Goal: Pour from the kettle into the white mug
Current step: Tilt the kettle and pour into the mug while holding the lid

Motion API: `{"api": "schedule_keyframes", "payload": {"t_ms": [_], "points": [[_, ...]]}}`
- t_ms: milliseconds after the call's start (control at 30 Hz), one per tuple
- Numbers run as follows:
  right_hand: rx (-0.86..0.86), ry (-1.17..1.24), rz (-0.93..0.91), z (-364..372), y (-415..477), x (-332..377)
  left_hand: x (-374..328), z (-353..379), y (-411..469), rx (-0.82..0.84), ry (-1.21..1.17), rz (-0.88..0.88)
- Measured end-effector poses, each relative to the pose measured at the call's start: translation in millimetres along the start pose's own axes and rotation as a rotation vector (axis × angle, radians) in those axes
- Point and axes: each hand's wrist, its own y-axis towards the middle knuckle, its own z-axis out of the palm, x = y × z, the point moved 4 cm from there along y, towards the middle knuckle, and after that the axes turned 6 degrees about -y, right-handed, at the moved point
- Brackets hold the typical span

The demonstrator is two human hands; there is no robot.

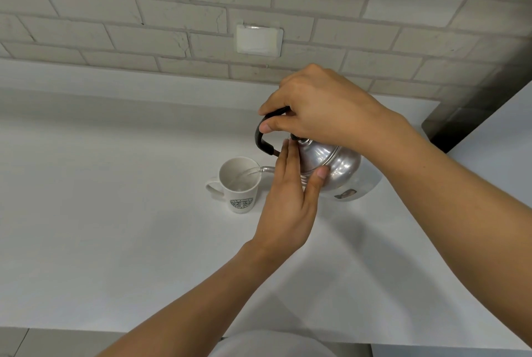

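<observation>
A shiny metal kettle (pixel 339 166) with a black handle is tilted to the left above the white counter (pixel 115 241). My right hand (pixel 322 109) is closed around the handle from above. My left hand (pixel 290 195) lies flat against the kettle's lid and front, fingers extended, thumb on the body. The spout (pixel 266 169) reaches over the rim of the white mug (pixel 240 185), and a clear stream of water runs from it into the mug. The mug stands upright, handle to the left, with a round green logo facing me.
A brick-pattern wall with a white socket plate (pixel 258 39) runs behind the counter. A dark gap (pixel 460 126) opens at the right between the counter and a second white surface (pixel 503 149). The counter's front edge lies near the bottom of the view.
</observation>
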Motion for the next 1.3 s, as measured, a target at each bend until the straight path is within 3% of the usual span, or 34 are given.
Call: {"api": "schedule_keyframes", "payload": {"t_ms": [1300], "points": [[0.003,-0.172,-0.055,-4.6,19.6,19.1,-6.3,-2.6,0.5,-0.07,-0.084,-0.013]]}}
